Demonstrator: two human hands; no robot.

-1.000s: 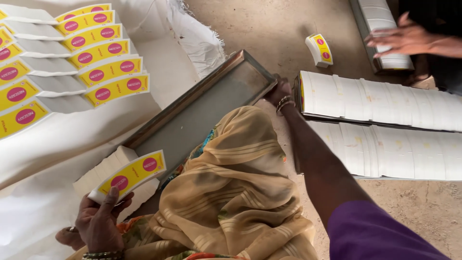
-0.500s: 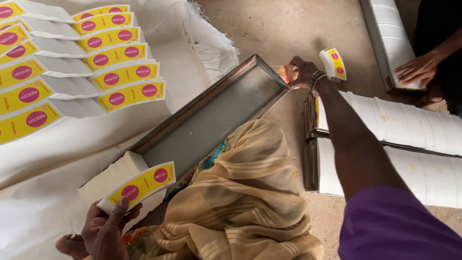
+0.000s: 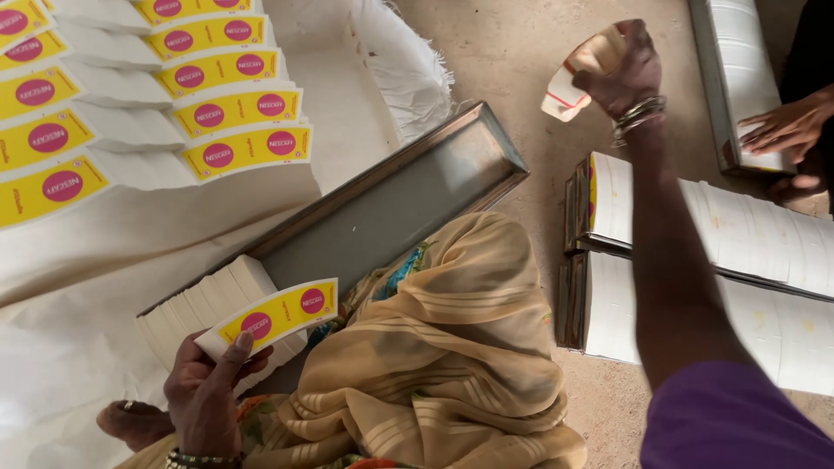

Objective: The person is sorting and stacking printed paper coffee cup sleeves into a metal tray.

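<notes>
Your left hand (image 3: pixel 204 395) pinches a stack of yellow labels (image 3: pixel 261 317) against the metal tray (image 3: pixel 391 200) — keep your thumb flat on top so they stay square. Your right hand (image 3: pixel 621 74) closes around a small bundle (image 3: pixel 569 87) — bring it level before adding.

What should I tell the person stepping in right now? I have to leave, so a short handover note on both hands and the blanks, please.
Left hand: holds a stack of curved yellow paper blanks at the near end of the long metal tray.
Right hand: raised over the floor, gripping a small bundle of blanks.
Done: rows of blank stacks lie on the white cloth; two filled trays sit at right.
Left: the long metal tray is mostly bare.
Another person's hand rests on a far tray.
</notes>
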